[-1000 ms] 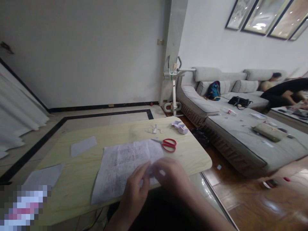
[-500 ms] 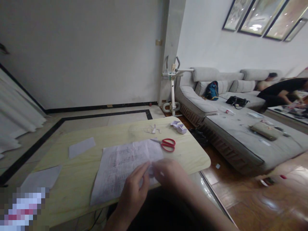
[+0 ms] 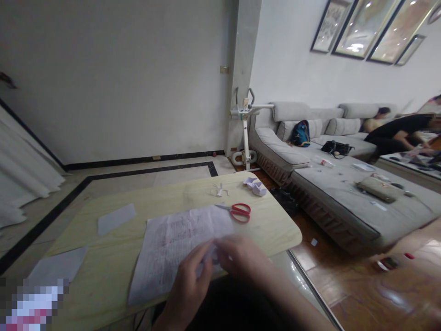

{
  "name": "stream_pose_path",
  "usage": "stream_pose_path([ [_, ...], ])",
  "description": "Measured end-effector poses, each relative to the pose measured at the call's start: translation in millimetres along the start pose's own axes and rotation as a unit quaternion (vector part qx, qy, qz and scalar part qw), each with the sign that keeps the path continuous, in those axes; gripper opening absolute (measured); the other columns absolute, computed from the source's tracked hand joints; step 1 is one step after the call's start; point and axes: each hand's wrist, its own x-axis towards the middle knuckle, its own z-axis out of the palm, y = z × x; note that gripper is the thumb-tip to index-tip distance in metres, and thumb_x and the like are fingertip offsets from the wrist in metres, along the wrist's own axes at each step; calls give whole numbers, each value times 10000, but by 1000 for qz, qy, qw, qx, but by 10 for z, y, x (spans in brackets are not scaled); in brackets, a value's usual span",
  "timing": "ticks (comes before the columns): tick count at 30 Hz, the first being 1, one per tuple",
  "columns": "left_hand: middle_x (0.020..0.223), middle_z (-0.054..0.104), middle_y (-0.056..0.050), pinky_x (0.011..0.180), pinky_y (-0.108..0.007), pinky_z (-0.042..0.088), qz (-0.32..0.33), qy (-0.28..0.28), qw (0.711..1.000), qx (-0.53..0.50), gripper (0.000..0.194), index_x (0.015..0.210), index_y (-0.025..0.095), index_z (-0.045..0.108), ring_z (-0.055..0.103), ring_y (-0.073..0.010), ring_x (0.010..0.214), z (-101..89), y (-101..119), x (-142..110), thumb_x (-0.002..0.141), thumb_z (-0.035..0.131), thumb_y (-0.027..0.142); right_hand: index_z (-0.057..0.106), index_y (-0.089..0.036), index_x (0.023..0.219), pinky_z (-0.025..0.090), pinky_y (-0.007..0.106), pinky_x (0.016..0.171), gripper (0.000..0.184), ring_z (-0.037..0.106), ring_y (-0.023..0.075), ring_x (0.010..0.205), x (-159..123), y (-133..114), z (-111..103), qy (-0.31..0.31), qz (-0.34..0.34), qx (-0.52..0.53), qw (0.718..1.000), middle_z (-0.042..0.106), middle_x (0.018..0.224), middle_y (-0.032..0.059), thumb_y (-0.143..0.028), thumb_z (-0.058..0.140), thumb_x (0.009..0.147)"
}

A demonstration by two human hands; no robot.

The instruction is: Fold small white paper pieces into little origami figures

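Note:
Close together over the near edge of a printed sheet of paper (image 3: 172,248), my left hand (image 3: 193,271) and my right hand (image 3: 241,255) are both closed on a small piece of paper (image 3: 212,253). Fingers hide most of that piece, and the right hand is slightly blurred. Red-handled scissors (image 3: 239,213) lie beyond the hands, their blades over the sheet's far right corner. Folded paper pieces (image 3: 255,186) rest near the table's far right corner, with thin paper scraps (image 3: 219,190) to their left.
The pale wooden table (image 3: 275,230) carries a blank paper piece (image 3: 117,218) and another sheet (image 3: 58,266) at its left. A grey sofa (image 3: 330,197) with bags stands to the right, beside a white exercise machine (image 3: 245,138). Two people are at the far right.
Both hands stay together on the small paper, the right one shifting slightly at the fingers. The view has tilted and turned a little; the scissors and sheets keep their places.

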Motion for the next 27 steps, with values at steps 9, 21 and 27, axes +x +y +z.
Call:
stream_pose_path([
  [9, 1220, 671, -92, 1024, -392, 459, -46, -43, 997, -44, 361, 1195, 187, 656, 603, -246, 1152, -54, 19, 18, 907, 472, 302, 594, -171, 764, 339, 230, 557, 77, 566, 135, 612, 5, 16, -15, -13, -4, -33, 999, 656, 700, 22, -143, 571, 831],
  [21, 1234, 650, -106, 915, -348, 531, -127, -45, 981, -138, 411, 1250, 174, 570, 630, -247, 1099, 9, 88, 51, 906, 490, 384, 596, -190, 796, 361, 214, 603, 82, 557, 128, 635, -46, 27, -25, 49, 6, 19, 999, 654, 719, 5, -117, 568, 822],
  [27, 1098, 710, -101, 826, -326, 559, -146, -54, 972, -173, 387, 1192, 151, 598, 684, -235, 953, 20, 51, 116, 890, 514, 380, 607, -188, 807, 369, 220, 610, 95, 570, 136, 649, -44, 38, -1, 40, 13, 18, 999, 660, 734, 12, -122, 548, 842],
])
